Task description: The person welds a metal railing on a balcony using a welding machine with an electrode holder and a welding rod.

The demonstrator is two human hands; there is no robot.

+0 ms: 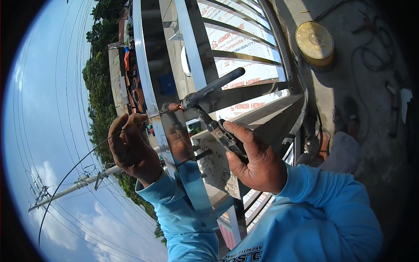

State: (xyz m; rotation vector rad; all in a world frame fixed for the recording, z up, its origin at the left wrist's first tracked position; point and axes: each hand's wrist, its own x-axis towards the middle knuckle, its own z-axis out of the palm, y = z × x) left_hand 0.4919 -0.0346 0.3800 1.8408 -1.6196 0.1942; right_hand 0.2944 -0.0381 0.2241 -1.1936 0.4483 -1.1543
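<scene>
The left hand [131, 150] pinches a thin rod [87, 155] whose tip meets the shiny rail [150, 74], and the right hand [253, 159] is closed on a torch [209, 107] pointing at that same spot. Outdoors, blue sky, wires and trees [98, 74] lie beyond, and a round tin [315, 42] sits on the concrete floor [349, 87].

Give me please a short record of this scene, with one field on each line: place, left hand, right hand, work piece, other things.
place: high outdoor spot beside a shiny metal railing, sky and power lines beyond
left hand: pinches a thin rod whose tip reaches the railing post
right hand: grips a welding torch, its head at the same spot
work piece: joint on the railing post, a small glow there
other things: round yellow can and cables on the concrete floor; light blue sleeves
</scene>
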